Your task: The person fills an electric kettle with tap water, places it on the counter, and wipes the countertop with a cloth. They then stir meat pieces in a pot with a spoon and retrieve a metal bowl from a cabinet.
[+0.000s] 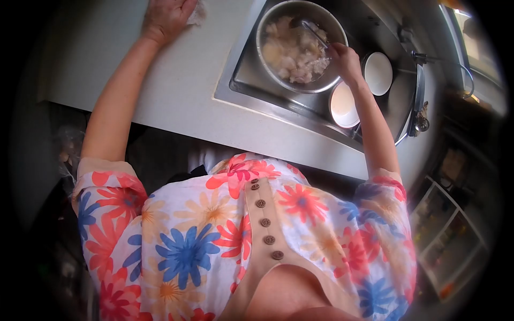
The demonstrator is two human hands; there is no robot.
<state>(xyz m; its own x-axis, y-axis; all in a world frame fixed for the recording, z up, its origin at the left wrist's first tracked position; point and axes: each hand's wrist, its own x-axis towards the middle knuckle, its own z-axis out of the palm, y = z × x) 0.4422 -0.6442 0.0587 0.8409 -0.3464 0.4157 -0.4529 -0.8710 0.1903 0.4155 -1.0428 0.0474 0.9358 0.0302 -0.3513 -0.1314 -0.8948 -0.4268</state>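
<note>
At one o'clock in the view, a metal pot [292, 86] is being held by the sink [247, 76], and pale pieces [294, 58] are being bathed in its liquid. A long-handled spoon [317, 35] is being gripped by the right hand [345, 63], closed round the handle above the pot's four o'clock side, while the spoon's head is being dipped near twelve o'clock of the pot. The left hand [164, 22] is being rested at eleven o'clock on the counter [198, 107], beside a whitish crumpled item [197, 14]; whether that is being pinched cannot be told, as the fingers are being cut off by the frame.

Good stirring, it is being judged, is being served by slow, deep sweeps along the wall, so that lower pieces are being lifted without being broken. Splashing is best being avoided towards four and five o'clock of the pot, where two white bowls [378, 75] are being kept close by. The pot is not being steadied by the left hand (a small risk of turning), so light pressure is being favoured.
</note>
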